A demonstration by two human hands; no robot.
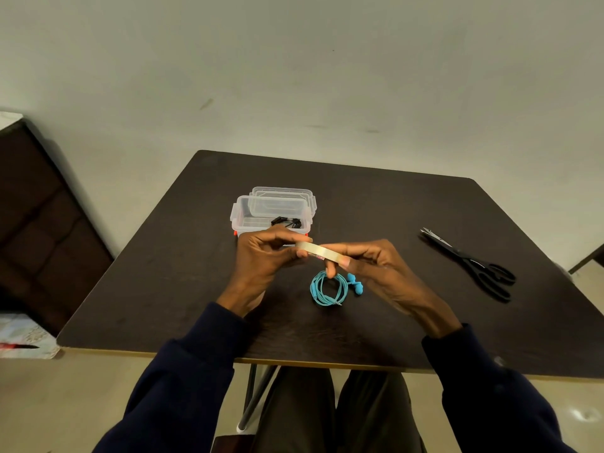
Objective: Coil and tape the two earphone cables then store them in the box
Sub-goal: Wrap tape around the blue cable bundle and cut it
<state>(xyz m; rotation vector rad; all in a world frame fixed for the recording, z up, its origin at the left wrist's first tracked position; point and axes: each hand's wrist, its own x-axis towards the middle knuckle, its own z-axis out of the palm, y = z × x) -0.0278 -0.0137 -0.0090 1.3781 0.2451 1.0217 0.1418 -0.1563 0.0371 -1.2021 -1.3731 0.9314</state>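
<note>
Tape roll (318,251) is held up between both hands above the bench (392,207), and I read that as a hunt for the loose end. The left hand (261,259) curls its fingers (287,238) round the roll's far side to steady it, while the right hand (376,263) pinches the near rim. Just below lies the blue earphone cable (327,289), wound into a flat ring with its buds poking out to the right. I see no tape on it yet, so it sits where a strip can go straight down. Behind the hands the clear box (238,217) stands open, its lid (281,192) at the back edge, with the black earphone cable (287,222) inside. Scissors (474,263) lie well to the right, handy for cutting.
</note>
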